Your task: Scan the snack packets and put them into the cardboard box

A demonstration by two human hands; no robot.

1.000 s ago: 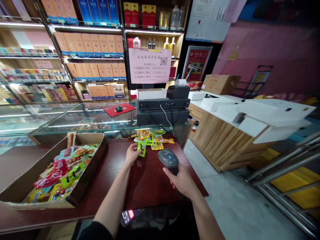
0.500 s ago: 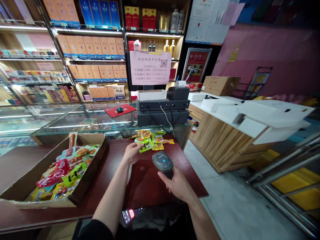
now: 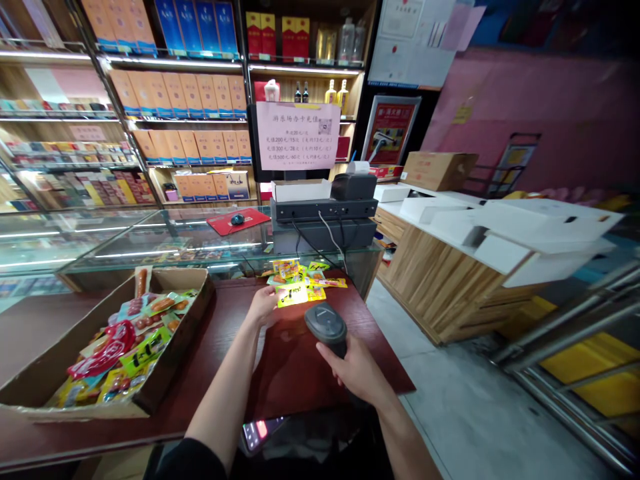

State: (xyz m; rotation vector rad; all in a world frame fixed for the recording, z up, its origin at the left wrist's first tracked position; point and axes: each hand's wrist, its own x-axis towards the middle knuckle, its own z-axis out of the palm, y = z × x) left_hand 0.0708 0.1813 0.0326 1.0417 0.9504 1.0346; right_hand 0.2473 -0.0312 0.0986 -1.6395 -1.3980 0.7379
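My left hand point(image 3: 264, 305) pinches the left end of a yellow-green snack packet point(image 3: 293, 294) above the dark red table. A barcode scanner point(image 3: 326, 327) is gripped by its handle in my right hand point(image 3: 354, 365), its head pointing toward the packet. Bright light falls on the packet's face. Just behind it lies a small pile of yellow and green snack packets point(image 3: 286, 268). To the left stands an open cardboard box point(image 3: 187, 337) filled with packaged sausages and other snacks, a red wrapper point(image 3: 107, 348) among them.
A glass display counter point(image 3: 135, 251) runs behind the table point(image 3: 280, 390), bearing a mouse on a red mat point(image 3: 219, 224) and a receipt printer point(image 3: 354, 184). A phone point(image 3: 257, 432) lies near my lap. A wood-sided counter point(image 3: 430, 280) stands at right.
Bright light has come on over the packet in my left hand, and the blue light on top of the scanner no longer shows. Both hands stay nearly in place.
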